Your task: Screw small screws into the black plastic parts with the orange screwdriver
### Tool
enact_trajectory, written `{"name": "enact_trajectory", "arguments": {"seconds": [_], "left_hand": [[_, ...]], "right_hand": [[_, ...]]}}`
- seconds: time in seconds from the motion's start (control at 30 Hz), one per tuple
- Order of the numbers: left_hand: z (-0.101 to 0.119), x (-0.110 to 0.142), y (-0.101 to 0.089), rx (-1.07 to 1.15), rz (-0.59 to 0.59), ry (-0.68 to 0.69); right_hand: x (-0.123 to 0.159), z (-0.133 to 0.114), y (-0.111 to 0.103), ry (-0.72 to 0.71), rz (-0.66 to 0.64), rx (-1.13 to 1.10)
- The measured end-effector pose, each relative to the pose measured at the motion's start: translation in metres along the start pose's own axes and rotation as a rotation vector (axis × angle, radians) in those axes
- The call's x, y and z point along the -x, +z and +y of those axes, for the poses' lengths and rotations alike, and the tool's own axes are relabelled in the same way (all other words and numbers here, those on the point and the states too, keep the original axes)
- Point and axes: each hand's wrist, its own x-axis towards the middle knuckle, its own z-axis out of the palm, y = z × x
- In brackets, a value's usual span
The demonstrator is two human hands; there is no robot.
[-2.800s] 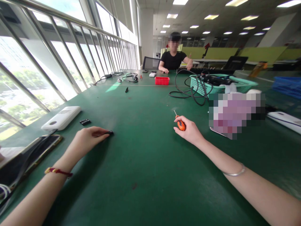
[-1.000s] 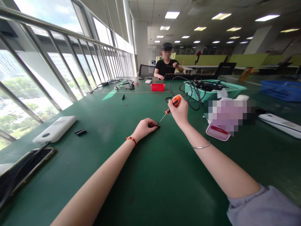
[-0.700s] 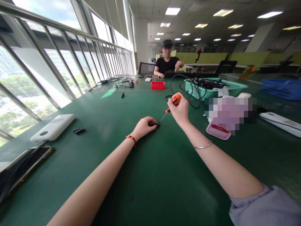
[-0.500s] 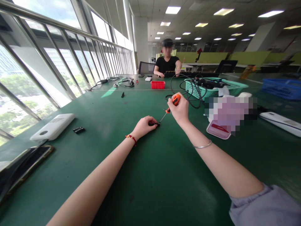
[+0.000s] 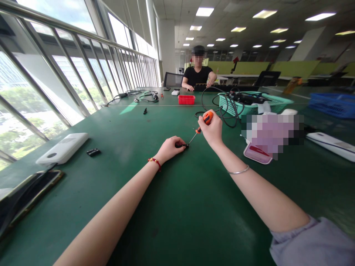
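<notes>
My right hand (image 5: 213, 127) is closed round the orange and black handle of a screwdriver (image 5: 207, 118). The shaft slants down to the left, and its tip meets a small black part (image 5: 183, 146) on the table. That part is pinched in the fingers of my left hand (image 5: 172, 149), which rests low on the green tabletop. My fingers cover much of the black part, so its exact kind does not show. Whether the tip sits in a screw is too small to tell.
A white power bank (image 5: 63, 148), a small black block (image 5: 93, 152) and a phone (image 5: 30, 199) lie at left. Further off stand a red tray (image 5: 186, 99) and a teal basket (image 5: 255, 107) with cables. A pink-lidded case (image 5: 257, 153) lies at right. A person (image 5: 197, 75) sits opposite.
Both my hands, the screwdriver and the black part stay practically where they were. Across the table, the other person's hand has shifted slightly.
</notes>
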Motion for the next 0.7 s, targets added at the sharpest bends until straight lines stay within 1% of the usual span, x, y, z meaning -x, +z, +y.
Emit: {"name": "enact_trajectory", "arguments": {"seconds": [0.27,0.47,0.7], "left_hand": [[-0.0008,-0.0001,0.0003,0.022,0.001,0.003],[-0.0032,-0.0005,0.0013,0.040,0.000,0.012],[-0.0038,-0.0001,0.0012,0.037,0.005,0.014]], "right_hand": [[0.0027,-0.0058,-0.0010,-0.003,-0.010,0.006],[0.0020,-0.0067,-0.0019,-0.008,0.018,-0.024],[0.0031,-0.0050,-0.0010,-0.008,-0.009,-0.011]]}}
